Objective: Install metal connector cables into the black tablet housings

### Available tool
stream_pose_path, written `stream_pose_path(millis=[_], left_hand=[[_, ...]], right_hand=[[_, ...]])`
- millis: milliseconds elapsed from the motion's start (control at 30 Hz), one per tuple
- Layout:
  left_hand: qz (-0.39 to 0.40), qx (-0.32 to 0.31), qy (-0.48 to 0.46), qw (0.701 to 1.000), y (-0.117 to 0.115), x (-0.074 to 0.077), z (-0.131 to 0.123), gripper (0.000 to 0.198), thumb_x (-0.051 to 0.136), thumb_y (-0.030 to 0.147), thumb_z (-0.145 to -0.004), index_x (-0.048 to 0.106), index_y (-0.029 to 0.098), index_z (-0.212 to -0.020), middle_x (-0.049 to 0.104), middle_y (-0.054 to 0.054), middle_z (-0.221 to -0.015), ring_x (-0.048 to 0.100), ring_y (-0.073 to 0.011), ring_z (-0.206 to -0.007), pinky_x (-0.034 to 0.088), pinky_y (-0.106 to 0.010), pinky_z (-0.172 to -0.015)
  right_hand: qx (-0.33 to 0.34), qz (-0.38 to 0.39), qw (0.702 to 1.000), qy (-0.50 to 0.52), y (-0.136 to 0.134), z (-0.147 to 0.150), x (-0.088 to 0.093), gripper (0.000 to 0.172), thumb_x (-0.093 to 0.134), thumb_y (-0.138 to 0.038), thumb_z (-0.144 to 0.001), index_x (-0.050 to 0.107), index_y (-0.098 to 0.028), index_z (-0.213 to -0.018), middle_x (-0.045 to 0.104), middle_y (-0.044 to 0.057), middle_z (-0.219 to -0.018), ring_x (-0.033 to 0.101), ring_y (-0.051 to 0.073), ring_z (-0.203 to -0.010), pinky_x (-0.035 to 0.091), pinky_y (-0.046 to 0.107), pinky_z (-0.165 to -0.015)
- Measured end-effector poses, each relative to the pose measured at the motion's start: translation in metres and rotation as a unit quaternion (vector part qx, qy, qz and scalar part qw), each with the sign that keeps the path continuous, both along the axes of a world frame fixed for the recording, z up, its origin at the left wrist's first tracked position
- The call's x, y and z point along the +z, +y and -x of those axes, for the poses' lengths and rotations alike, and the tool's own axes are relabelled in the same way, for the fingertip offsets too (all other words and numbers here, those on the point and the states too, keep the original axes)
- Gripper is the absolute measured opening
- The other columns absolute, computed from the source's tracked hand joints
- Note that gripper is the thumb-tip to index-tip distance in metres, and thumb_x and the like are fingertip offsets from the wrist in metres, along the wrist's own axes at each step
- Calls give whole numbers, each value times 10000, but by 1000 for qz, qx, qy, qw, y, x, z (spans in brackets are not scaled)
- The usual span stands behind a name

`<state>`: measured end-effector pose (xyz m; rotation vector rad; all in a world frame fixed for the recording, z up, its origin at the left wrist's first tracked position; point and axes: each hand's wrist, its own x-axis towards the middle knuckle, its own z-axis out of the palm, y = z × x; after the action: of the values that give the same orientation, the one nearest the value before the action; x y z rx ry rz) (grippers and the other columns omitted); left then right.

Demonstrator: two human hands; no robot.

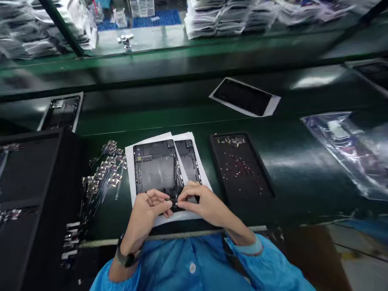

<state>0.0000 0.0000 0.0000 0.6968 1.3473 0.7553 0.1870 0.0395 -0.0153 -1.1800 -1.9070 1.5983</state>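
Note:
Two black tablet housings lie overlapped on white sheets; the front housing (154,171) is under my hands and the rear housing (187,155) shows partly behind it. Over the lower edge of the front one, my left hand (151,208) pinches a tiny dark part (172,201) between thumb and forefinger. From the other side my right hand (200,200) has its thumb and forefinger closed at that same part. The fingers cover most of it, so its kind is too small to tell.
Small circuit boards with ribbon cables (106,169) are heaped at left, beside a black bin (68,161). To the right are a black tray (222,178) of tiny parts and a clear plastic bag (348,153). A wrapped panel (244,97) lies farther back, below a shelf (169,38) with stacks.

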Motion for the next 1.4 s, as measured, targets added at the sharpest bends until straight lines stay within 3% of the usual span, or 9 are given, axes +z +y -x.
stream_pose_path(millis=[900, 1067, 1133, 1233, 1333, 1400], left_hand=[[3, -6, -3, 1000, 2, -6, -6, 222, 758, 266, -648, 626, 123, -758, 655, -28, -505, 602, -130, -480, 462, -230, -557], [-14, -46, 68, 997, 0, 1, -2, 201, 717, 307, -677, 639, 149, -775, 681, -49, -610, 635, -185, -573, 467, -266, -527], [-71, -84, 171, 979, 0, 8, 9, 147, 698, 298, -699, 675, 171, -770, 716, -67, -750, 646, -201, -667, 485, -294, -587], [-209, -95, 331, 915, 18, 19, 36, 93, 675, 279, -748, 710, 211, -802, 722, -63, -949, 639, -225, -872, 492, -358, -810], [-292, -70, 426, 853, 65, 26, 56, 172, 646, 235, -796, 696, 211, -959, 707, -68, -1032, 596, -242, -1038, 425, -403, -974], [-265, -117, 443, 849, 103, 30, 61, 201, 603, 189, -834, 690, 201, -1015, 715, -72, -1006, 608, -232, -1021, 405, -405, -1001]], right_hand=[[-22, 52, 998, 22, 3, -4, 2, 60, 732, -152, -744, 727, -192, -699, 629, 10, -722, 567, 170, -778, 430, 313, -762], [10, 32, 999, 13, 4, -6, 8, 60, 679, -181, -790, 734, -199, -771, 678, 29, -789, 572, 187, -828, 447, 328, -799], [6, 16, 1000, 19, 4, -7, 8, 94, 679, -195, -784, 742, -199, -853, 698, 43, -854, 582, 195, -852, 460, 331, -806], [-35, -15, 999, 28, 3, -7, 4, 173, 650, -242, -798, 736, -199, -942, 705, 54, -904, 600, 191, -818, 482, 326, -780], [-87, -57, 994, 18, -1, -4, 1, 215, 584, -337, -844, 729, -197, -918, 710, 63, -897, 613, 185, -731, 502, 312, -702], [-129, -93, 987, 6, -5, -3, -3, 263, 554, -402, -853, 725, -203, -869, 716, 73, -894, 629, 197, -709, 514, 309, -652]])
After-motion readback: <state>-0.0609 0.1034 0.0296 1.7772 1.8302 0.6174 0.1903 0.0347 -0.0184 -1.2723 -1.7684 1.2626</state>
